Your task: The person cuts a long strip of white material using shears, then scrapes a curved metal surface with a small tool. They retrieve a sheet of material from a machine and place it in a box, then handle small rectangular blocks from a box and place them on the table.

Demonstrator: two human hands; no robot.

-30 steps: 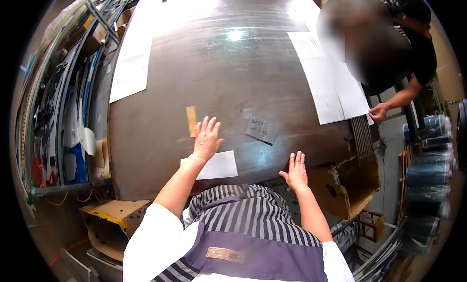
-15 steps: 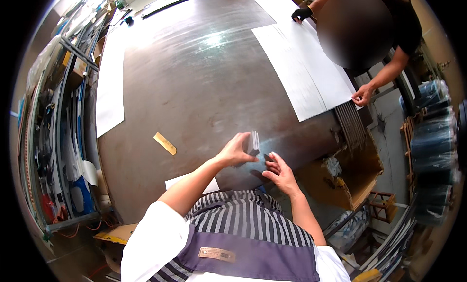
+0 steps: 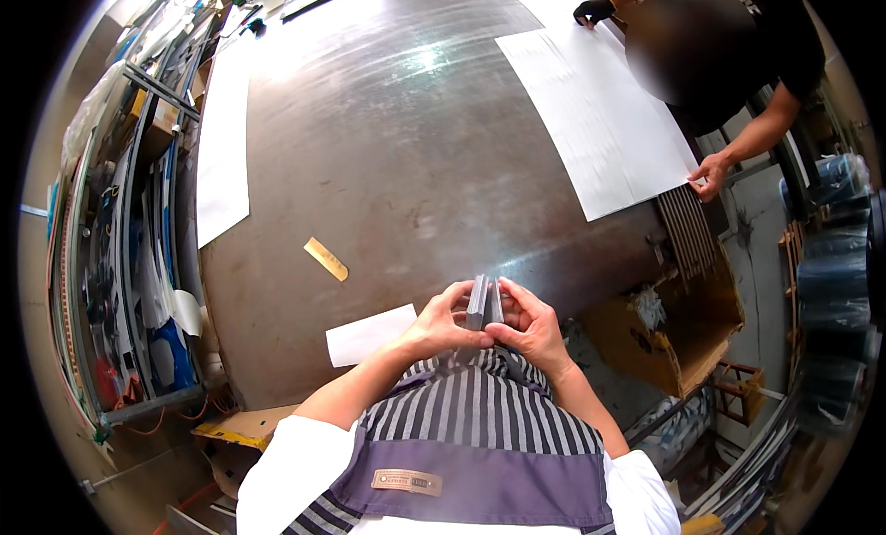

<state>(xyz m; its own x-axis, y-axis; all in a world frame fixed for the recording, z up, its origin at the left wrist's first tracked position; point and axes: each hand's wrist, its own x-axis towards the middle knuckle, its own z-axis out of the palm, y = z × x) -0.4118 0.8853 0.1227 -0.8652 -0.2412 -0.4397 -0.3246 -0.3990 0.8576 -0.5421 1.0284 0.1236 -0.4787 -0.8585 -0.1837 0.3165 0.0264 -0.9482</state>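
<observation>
In front of my striped apron, just over the near table edge, both hands are raised close together. My left hand (image 3: 443, 321) is closed on a stack of small grey cards or plates (image 3: 476, 302), held upright between thumb and fingers. My right hand (image 3: 532, 327) grips another thin grey bundle of the same kind (image 3: 496, 303), standing right beside the first with a narrow gap at the top. What the pieces are made of I cannot make out. Left of my hands a small white sheet (image 3: 371, 335) lies on the table.
A yellow strip (image 3: 327, 259) lies on the dark table (image 3: 388, 166). Long white sheets (image 3: 224, 148) line its left side. Across at the right, a co-worker (image 3: 794, 69) handles large white sheets (image 3: 600, 120). A cardboard box (image 3: 697, 337) stands below the right edge; racks (image 3: 120, 258) hold material at left.
My right hand has come in from an open pose and now grips part of the grey stack. The left hand is slightly lower. The whole view has shifted a little.
</observation>
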